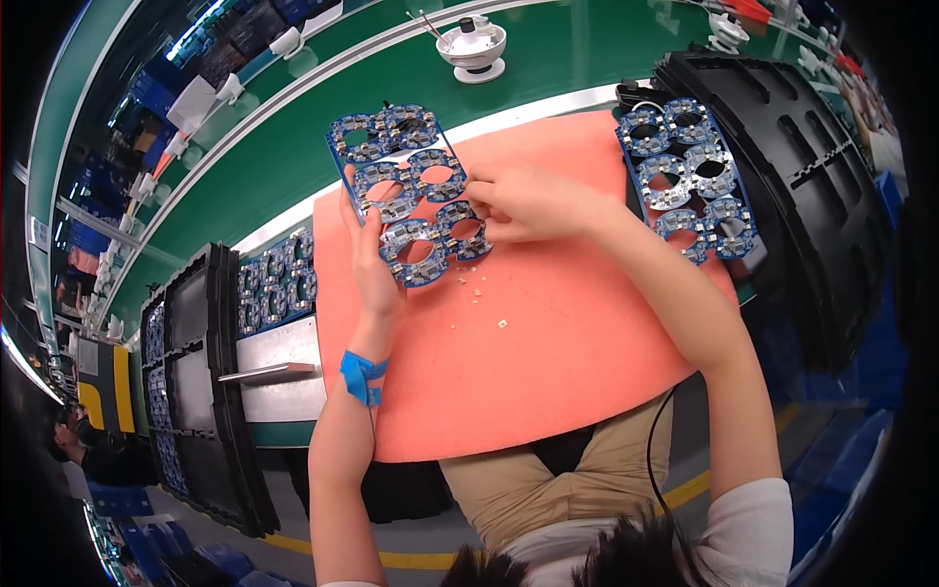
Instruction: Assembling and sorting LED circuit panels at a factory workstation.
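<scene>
A blue circuit board panel (396,166) with several ring-shaped sections is raised above the pink mat (548,342). My left hand (370,259) grips the panel along its left edge, a blue strap (362,377) round that wrist. At the panel's right edge is my right hand (523,203), its fingers bent and pressed together; whether they pinch a small piece there is hidden. Small pale bits (503,323) lie scattered on the mat just below the panel.
A second panel (685,181) lies at the mat's right, next to stacked black trays (782,196). More panels (277,284) sit at the left, near a metal plate with a bar handle (269,373) and a black tray (201,391). A white dispenser dish (472,49) stands on the green bench behind.
</scene>
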Tool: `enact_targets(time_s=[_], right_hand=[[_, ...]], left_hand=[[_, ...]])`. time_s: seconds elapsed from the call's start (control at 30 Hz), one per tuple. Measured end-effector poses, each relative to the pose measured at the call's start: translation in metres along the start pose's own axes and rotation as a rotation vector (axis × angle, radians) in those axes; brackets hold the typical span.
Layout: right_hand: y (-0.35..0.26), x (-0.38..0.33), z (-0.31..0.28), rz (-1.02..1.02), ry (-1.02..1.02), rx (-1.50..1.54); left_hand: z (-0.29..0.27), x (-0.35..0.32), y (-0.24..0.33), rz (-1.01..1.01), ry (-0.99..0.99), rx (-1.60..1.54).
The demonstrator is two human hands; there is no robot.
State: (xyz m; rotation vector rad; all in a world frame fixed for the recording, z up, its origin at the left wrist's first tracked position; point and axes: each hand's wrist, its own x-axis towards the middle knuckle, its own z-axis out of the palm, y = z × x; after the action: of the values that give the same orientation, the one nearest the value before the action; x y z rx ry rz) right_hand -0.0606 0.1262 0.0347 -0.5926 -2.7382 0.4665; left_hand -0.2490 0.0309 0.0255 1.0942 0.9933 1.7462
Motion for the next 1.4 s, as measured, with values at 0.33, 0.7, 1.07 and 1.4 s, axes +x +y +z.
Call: enact_targets(time_s=[0.33, 0.7, 1.07, 1.4], right_hand=[[0.002, 0.007, 0.020, -0.221, 0.359, -0.128], [0.000, 0.001, 0.010, -0.309, 0.186, 0.007], [0.005, 0.002, -0.003, -0.191, 0.111, 0.274], [0.031, -0.004, -0.010, 0.171, 0.110, 0.411]], left_hand=[[0.001, 0.000, 0.000, 0.011, -0.010, 0.038], [0.001, 0.001, -0.001, 0.002, 0.020, 0.021], [-0.006, 0.003, 0.003, -0.069, 0.080, -0.116], [-0.028, 0.013, 0.012, -0.042, 0.071, -0.387]])
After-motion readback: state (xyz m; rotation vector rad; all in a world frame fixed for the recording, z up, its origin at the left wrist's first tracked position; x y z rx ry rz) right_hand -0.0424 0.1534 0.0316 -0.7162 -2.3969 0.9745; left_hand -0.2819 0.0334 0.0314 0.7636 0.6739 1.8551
